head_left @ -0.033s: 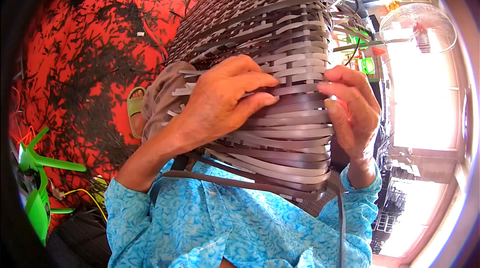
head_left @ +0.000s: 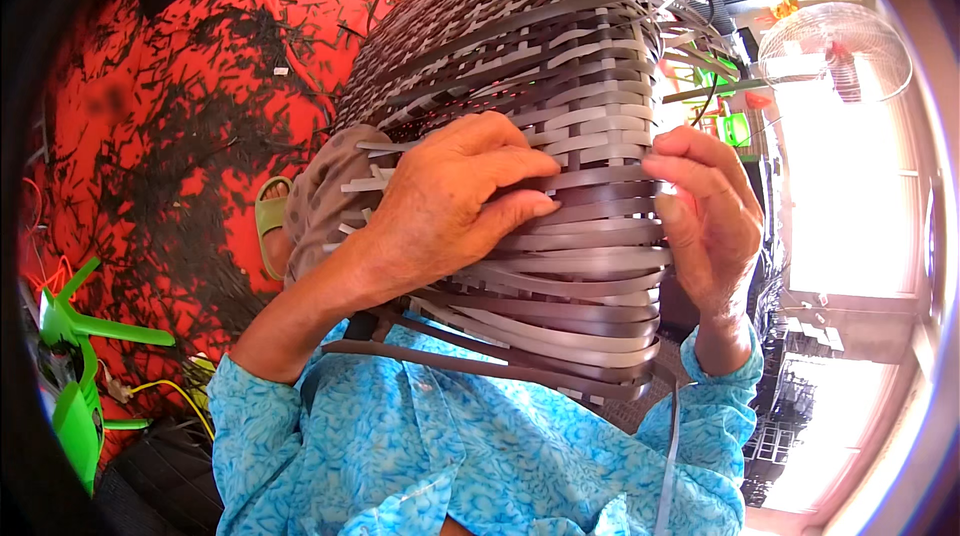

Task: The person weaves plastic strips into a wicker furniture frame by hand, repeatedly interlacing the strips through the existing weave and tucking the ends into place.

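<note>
In the head view, a wicker piece (head_left: 480,61) of grey and brown strips stands in front of the person, running from the upper edge down to the lap, beside a spotted trouser leg (head_left: 325,176). The left hand (head_left: 430,211) lies across its face, forefinger and thumb set apart and curved, their tips resting at a flat grey strip (head_left: 605,177). The right hand (head_left: 715,221) is at the corner edge, its fingers (head_left: 690,172) bent around toward the outer end of that same strip. With the tips so close to the weave, I cannot tell whether either hand's fingers actually pinch the strip or merely touch it. Below the hands, looser strips (head_left: 560,313) bow outward in a stack. A long dark strip (head_left: 450,362) crosses the blue patterned shirt (head_left: 430,446), and another narrow strip (head_left: 668,466) hangs by the right sleeve. Dark scraps (head_left: 200,206) litter the red floor (head_left: 85,151) around a green sandal (head_left: 268,219). A fan (head_left: 840,56) stands at right.
</note>
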Tool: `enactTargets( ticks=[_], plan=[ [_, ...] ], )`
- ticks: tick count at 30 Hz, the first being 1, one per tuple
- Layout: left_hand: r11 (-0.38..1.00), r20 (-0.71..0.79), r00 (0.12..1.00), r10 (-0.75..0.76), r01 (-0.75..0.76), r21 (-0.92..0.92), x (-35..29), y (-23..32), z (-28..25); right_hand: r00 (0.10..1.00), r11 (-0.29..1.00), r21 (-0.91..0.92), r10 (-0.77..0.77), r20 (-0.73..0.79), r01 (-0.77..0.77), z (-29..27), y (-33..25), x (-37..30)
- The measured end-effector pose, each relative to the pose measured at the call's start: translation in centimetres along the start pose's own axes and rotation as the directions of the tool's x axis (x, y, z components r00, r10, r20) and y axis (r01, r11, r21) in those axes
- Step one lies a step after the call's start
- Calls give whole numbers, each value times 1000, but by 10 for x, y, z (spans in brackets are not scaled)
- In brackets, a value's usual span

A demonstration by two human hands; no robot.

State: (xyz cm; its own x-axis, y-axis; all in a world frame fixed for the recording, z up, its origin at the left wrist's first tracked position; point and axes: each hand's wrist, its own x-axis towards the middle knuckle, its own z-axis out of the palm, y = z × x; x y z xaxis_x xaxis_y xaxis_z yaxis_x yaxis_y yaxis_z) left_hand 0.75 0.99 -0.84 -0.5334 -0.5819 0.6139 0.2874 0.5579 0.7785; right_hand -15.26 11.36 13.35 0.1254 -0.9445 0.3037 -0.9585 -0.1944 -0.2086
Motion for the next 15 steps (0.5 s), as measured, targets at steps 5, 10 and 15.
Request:
enactTargets(
  ticks=[5,10,15],
  plan=[
    [932,43,993,112,-120,342,11,9,-18,989,970,219,122,-89,-100,2,24,-6],
    [291,223,825,519,-416,862,40,43,-54,969,827,511,243,54,-236,-4,28,12],
    [-94,331,776,537,-334,938,79,92,-81,950,639,757,-133,284,-137,-14,18,47]
  ],
)
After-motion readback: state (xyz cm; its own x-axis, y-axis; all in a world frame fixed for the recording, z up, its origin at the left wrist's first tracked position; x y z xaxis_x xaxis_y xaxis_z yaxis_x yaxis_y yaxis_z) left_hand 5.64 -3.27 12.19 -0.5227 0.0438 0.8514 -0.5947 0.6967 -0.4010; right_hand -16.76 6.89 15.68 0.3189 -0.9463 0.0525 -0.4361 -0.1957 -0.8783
